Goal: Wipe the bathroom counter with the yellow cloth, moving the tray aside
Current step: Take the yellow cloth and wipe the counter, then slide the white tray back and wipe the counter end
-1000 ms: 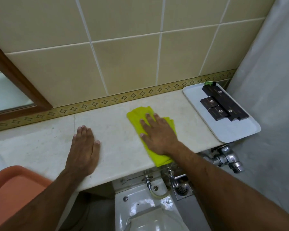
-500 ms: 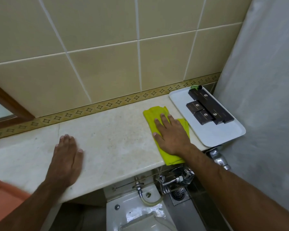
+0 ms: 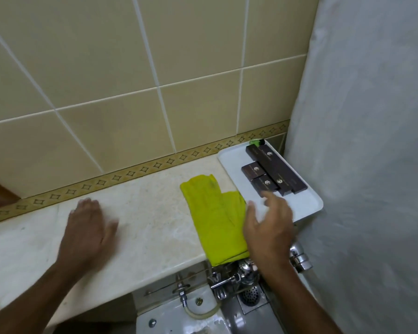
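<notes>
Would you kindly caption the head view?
Right hand reaches from yellow cloth toward white tray on the counter.

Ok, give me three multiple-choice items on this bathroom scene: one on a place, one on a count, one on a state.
1. Where is the white tray?
A. at the counter's right end
B. on the floor
C. by the mirror

2. How many dark boxes lie on the tray?
A. one
B. four
C. seven

3. What is the right hand doing?
A. pressing the cloth
B. open, lifted over the tray's near edge
C. gripping the faucet

Answers: 1 A, it sits beside the curtain; 2 B, two long and two short; 3 B, the yellow cloth lies free on the counter.
</notes>
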Available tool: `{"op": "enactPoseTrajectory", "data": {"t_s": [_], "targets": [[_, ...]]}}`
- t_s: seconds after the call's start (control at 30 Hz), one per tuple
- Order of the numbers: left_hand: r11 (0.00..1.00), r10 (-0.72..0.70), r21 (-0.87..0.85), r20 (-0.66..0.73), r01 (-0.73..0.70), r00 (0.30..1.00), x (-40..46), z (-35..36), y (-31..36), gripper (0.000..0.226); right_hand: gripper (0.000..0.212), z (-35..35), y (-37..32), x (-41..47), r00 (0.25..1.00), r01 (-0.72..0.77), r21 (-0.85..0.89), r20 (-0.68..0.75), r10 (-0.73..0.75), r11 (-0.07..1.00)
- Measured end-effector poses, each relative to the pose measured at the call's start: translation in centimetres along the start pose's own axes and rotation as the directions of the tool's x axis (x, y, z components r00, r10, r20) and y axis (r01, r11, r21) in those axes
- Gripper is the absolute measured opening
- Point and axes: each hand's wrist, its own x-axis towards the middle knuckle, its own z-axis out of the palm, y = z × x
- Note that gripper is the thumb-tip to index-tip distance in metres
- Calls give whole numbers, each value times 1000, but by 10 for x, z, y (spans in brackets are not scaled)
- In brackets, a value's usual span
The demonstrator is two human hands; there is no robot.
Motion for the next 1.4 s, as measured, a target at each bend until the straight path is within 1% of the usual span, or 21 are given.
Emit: {"op": "enactPoseTrajectory", "data": {"t_s": [0.03, 0.07, 0.1, 0.13, 0.17, 0.2, 0.27, 0.3, 0.37, 0.43, 0.53, 0.63, 0.7, 0.8, 0.87, 1.0, 1.1, 1.17, 1.23, 1.3, 1.4], "targets": [[999, 40, 14, -39, -40, 998, 15, -3, 23, 75, 37, -9, 13, 2, 973, -200, 44, -107, 203, 979], [996, 88, 26, -64, -87, 994, 32, -4, 51, 67, 39, -15, 28, 6, 899, -410, 104, -119, 421, 906], [992, 126, 24, -83, -124, 989, 49, -5, 80, 58, 40, -19, 40, 10, 791, -593, 166, -60, 608, 788], [989, 149, 3, -90, -150, 985, 68, -4, 115, 48, 39, -21, 50, 16, 675, -725, 201, 16, 738, 659], [986, 155, -40, -91, -159, 984, 83, -3, 147, 42, 32, -21, 56, 20, 600, -790, 213, 75, 796, 575], [983, 145, -99, -86, -153, 986, 97, -1, 177, 38, 26, -20, 58, 22, 579, -808, 208, 112, 808, 551], [968, 82, -232, -56, -93, 995, 123, 2, 230, 35, 35, -19, 63, 25, 593, -799, 208, 115, 797, 565], [960, 52, -274, -27, -57, 998, 136, 5, 253, 34, 34, -18, 67, 27, 587, -802, 219, 117, 801, 556], [950, 6, -313, 51, 10, 999, 157, 11, 285, 28, 25, -16, 76, 29, 560, -821, 233, 147, 815, 521], [928, -86, -351, 126, 126, 988, 170, 15, 301, 20, 19, -17, 82, 30, 550, -828, 252, 184, 815, 502], [870, -221, -409, 179, 276, 959, 179, 22, 310, 22, 17, -17, 88, 33, 565, -822, 218, 200, 800, 526], [816, -284, -455, 223, 357, 933, 185, 22, 313, 23, 21, -18, 89, 35, 614, -789, 171, 184, 767, 591], [767, -317, -496, 259, 407, 912, 188, 18, 312, 24, 23, -19, 85, 36, 631, -776, 158, 174, 756, 611], [734, -299, -564, 232, 378, 926, 186, 7, 311, 23, 22, -27, 80, 43, 635, -773, 128, 158, 756, 622], [696, -309, -614, 211, 372, 927, 178, -6, 302, 18, 24, -37, 78, 51, 671, -740, 87, 163, 724, 667], [558, -367, -730, 210, 395, 906, 143, -29, 252, 21, 26, -69, 58, 64, 745, -656, 47, 204, 635, 753], [433, -503, -756, 249, 491, 828, 93, -33, 188, 18, 24, -73, 30, 71, 816, -511, -21, 303, 492, 859], [334, -601, -764, 278, 552, 749, 55, -32, 143, 15, 24, -58, 10, 73, 826, -409, -57, 400, 396, 911], [271, -689, -751, 286, 603, 666, 16, -33, 95, 16, 23, -30, -16, 69, 808, -316, -43, 512, 292, 948], [231, -737, -738, 293, 634, 609, -19, -33, 53, 17, 21, 2, -44, 60, 786, -173, -44, 596, 165, 984], [149, -790, -725, 321, 672, 522, -51, -28, 6, 19, 18, 45, -85, 43, 711, 18, -94, 701, 53, 995]]}}
